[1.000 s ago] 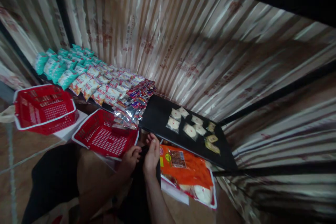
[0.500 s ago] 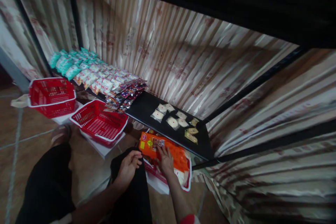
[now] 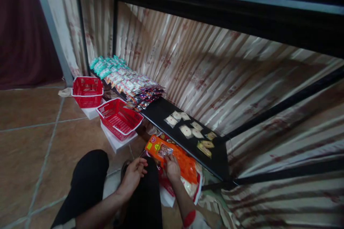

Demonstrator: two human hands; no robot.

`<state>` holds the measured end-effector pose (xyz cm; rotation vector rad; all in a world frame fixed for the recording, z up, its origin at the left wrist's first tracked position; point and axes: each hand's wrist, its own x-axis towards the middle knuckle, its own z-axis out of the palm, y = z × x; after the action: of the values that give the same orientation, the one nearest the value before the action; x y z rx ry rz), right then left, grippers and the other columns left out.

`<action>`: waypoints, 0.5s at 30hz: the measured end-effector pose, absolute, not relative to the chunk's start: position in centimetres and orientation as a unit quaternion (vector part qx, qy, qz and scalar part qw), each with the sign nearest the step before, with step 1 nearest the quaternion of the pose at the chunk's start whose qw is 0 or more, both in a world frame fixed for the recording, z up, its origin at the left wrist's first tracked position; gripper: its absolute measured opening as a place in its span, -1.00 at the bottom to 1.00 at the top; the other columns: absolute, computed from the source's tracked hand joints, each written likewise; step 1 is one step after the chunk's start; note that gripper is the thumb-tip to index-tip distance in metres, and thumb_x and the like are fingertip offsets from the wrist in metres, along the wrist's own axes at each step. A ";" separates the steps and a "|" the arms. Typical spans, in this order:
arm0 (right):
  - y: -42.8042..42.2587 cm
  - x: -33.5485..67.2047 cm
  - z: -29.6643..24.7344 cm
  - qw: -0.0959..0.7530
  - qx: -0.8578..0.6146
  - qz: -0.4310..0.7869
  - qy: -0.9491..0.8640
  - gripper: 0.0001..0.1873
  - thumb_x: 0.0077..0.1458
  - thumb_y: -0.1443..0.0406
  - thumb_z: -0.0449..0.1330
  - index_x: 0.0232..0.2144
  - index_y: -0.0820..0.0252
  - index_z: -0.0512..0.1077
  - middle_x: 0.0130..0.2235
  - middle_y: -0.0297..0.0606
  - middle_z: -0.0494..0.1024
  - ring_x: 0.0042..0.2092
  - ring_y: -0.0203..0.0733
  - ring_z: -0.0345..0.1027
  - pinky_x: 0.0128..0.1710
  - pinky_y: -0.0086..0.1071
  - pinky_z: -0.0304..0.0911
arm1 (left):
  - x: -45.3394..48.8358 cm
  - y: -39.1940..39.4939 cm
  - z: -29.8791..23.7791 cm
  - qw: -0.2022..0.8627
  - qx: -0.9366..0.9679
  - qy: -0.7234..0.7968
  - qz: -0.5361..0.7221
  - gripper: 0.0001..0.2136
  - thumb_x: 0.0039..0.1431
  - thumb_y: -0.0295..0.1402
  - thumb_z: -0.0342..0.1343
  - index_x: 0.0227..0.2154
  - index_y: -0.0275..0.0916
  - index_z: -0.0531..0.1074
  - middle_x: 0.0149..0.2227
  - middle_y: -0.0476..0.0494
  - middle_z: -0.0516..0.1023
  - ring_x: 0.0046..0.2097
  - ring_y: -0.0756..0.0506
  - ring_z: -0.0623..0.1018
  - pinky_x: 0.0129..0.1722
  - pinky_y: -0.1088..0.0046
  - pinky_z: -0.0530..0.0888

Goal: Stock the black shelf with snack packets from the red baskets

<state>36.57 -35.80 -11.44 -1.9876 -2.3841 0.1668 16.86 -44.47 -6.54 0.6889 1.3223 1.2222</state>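
Packet [image 3: 185,161], orange: print illegible | right hand [image 3: 172,169]: on it, grip unclear | left hand [image 3: 133,174]: grip loosely open

Orange packet [image 3: 185,166], red white-rimmed baskets [image 3: 122,117], teal bags [image 3: 103,68], striped brown-beige curtain [image 3: 161,53]

Looks forward and down from the head, near above the left hand [image 3: 133,174] and right hand [image 3: 172,168], facing the low black shelf [image 3: 158,111] farther off.
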 end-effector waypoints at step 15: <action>-36.0 39.5 -12.1 0.302 -0.613 0.195 -0.703 -0.62 0.00 0.11 -0.02 -0.54 0.15 0.51 -0.42 -0.12 0.57 -0.35 -0.06 0.43 -0.28 -0.25 0.31 | 22.0 -42.9 -9.0 0.599 0.358 0.586 0.412 -0.90 0.03 -0.40 -0.01 -0.44 -0.28 0.38 -0.46 0.00 0.46 -0.56 0.07 0.38 -0.54 0.57 0.25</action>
<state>39.51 -36.00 -12.06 -1.6253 -1.8655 0.5180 22.04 -42.92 -9.00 0.8294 1.3583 0.9554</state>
